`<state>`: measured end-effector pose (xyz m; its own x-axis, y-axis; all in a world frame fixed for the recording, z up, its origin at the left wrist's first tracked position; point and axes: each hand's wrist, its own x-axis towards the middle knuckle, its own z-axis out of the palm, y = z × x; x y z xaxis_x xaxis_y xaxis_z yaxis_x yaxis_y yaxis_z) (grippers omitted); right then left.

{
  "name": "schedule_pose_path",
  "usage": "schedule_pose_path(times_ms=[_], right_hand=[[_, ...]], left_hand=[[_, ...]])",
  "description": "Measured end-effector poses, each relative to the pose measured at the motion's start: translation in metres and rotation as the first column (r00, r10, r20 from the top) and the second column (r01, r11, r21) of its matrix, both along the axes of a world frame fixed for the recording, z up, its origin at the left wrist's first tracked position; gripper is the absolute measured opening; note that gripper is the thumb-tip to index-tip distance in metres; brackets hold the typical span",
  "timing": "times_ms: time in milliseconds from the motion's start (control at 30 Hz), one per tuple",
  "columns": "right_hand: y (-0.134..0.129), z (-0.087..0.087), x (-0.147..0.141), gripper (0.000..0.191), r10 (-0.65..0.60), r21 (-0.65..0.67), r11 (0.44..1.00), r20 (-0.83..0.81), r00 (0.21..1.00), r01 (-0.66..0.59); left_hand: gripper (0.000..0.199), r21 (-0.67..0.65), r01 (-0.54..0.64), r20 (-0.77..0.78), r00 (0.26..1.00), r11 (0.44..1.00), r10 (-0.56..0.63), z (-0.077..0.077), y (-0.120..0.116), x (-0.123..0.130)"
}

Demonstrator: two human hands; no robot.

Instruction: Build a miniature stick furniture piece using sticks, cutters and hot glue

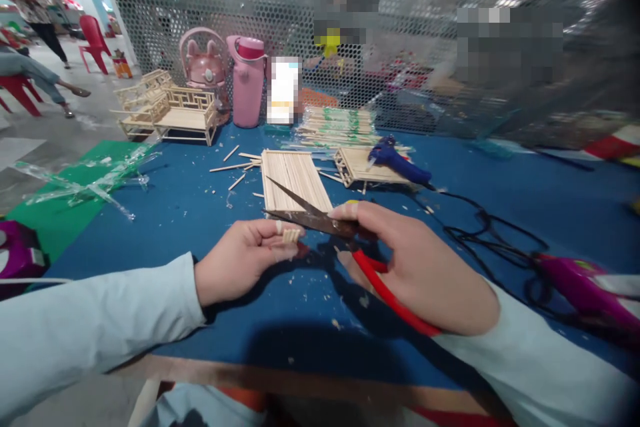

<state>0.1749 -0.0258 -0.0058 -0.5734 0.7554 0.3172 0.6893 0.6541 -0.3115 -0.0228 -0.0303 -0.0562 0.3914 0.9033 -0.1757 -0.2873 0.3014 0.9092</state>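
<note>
My left hand (250,255) is closed, pinching a small bundle of short wooden sticks (291,236) between thumb and fingers. Close by on its right, my right hand (415,260) grips red-handled scissors (320,220), whose dark blades are parted and point to the left. Behind the blades lies a flat panel of wooden sticks (293,177), set side by side. Loose sticks (235,167) are scattered at the panel's left edge. The blades hide the panel's near edge in part.
A blue glue gun (400,160) rests on a small stick-built piece (357,170), its black cord (480,217) trailing right. Stick-built miniature furniture (185,113), a pink bottle (249,83) and packaged sticks (337,125) stand or lie at the back. Clear glue sticks (90,187) lie left.
</note>
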Motion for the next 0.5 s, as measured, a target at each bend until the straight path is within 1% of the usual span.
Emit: schedule_pose_path(times_ms=[67, 167, 233, 300, 400, 500], right_hand=[[0.003, -0.003, 0.001, 0.029, 0.021, 0.053, 0.998, -0.023, 1.000, -0.019], [0.007, -0.013, 0.006, 0.032, 0.029, 0.116, 0.993, -0.040, 0.999, -0.024], [0.009, -0.019, 0.011, 0.035, 0.023, 0.138, 0.990, -0.032, 0.999, -0.018], [0.009, -0.023, 0.014, 0.036, 0.013, 0.156, 0.988, -0.015, 1.000, -0.011], [0.007, -0.025, 0.015, 0.035, 0.010, 0.178, 0.984, 0.022, 1.000, -0.014], [0.004, -0.024, 0.011, 0.032, 0.021, 0.182, 0.983, 0.070, 0.997, -0.034]], left_hand=[[0.007, 0.052, -0.006, -0.020, 1.000, 0.999, 0.007, 0.002, 0.001, -0.001], [0.008, 0.109, -0.015, -0.054, 0.998, 0.994, 0.021, 0.004, -0.001, -0.002], [0.009, 0.116, -0.012, -0.065, 0.998, 0.993, 0.019, 0.003, -0.001, -0.002], [0.009, 0.092, -0.004, -0.070, 0.998, 0.996, 0.010, 0.000, 0.000, -0.001], [0.010, 0.075, -0.005, -0.102, 0.995, 0.997, 0.012, -0.003, 0.001, -0.001], [0.013, 0.151, 0.007, -0.159, 0.987, 0.988, 0.017, -0.002, 0.001, -0.001]])
